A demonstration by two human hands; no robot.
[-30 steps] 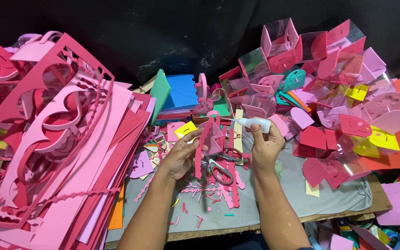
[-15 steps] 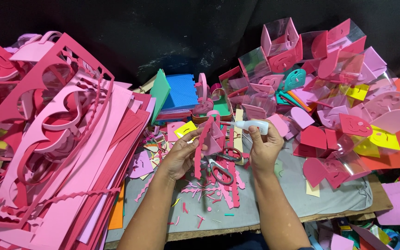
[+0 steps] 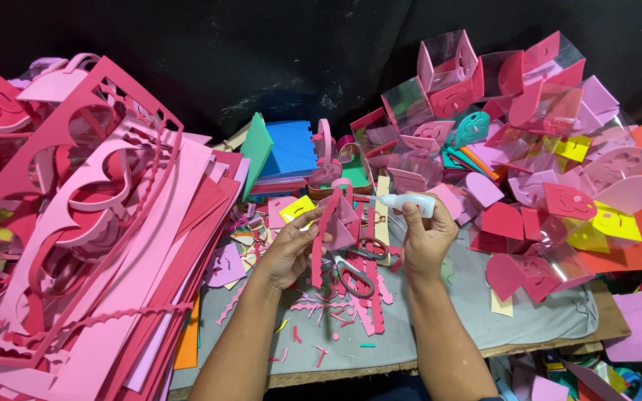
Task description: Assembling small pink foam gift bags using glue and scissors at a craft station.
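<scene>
My left hand (image 3: 291, 249) holds a pink foam strip with a wavy edge (image 3: 322, 241) upright, together with a small pink foam piece (image 3: 345, 223) at its top. My right hand (image 3: 423, 241) grips a small white glue bottle (image 3: 408, 202), its nozzle pointing left toward the pink piece. Under both hands, scissors with pink handles (image 3: 357, 269) lie on the grey cloth (image 3: 440, 319) among pink foam scraps.
A tall stack of pink and red foam sheets and cut-out frames (image 3: 76, 230) fills the left. Clear plastic boxes with pink foam panels (image 3: 529, 148) are heaped at the right. Green and blue foam sheets (image 3: 280, 152) stand behind. The table's front edge (image 3: 380, 367) is near.
My right hand has tilted the glue bottle so its nozzle points more toward the pink piece. My left hand has kept the strip nearly still.
</scene>
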